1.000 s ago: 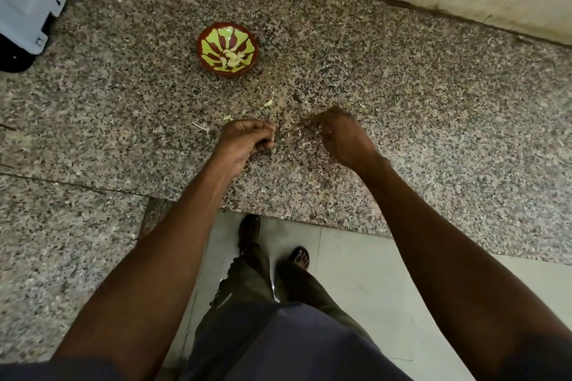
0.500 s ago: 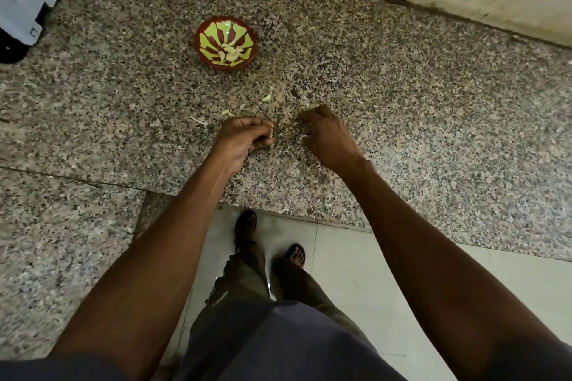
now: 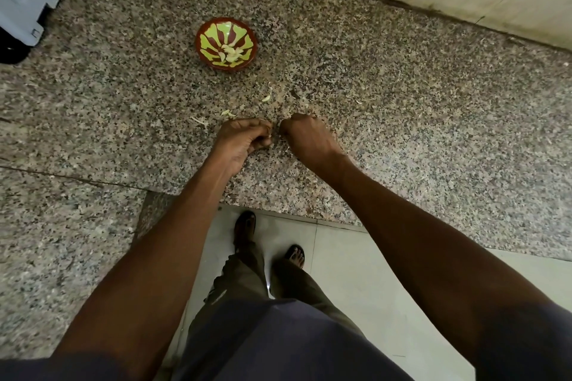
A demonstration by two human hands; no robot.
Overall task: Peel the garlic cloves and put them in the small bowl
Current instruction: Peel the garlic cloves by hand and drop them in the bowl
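Two curled hands, left (image 3: 244, 139) and right (image 3: 305, 139), almost touch; grip contents hidden; bowl (image 3: 226, 44) beyond scattered peels (image 3: 266, 98).

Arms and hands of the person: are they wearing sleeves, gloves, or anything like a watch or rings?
Both forearms are bare down to the wrists. The left hand and the right hand wear no gloves, and no watch, bracelet or ring shows on either. Near the bottom edge, a dark blue-grey short sleeve covers the right upper arm, and a matching sleeve edge shows on the left.
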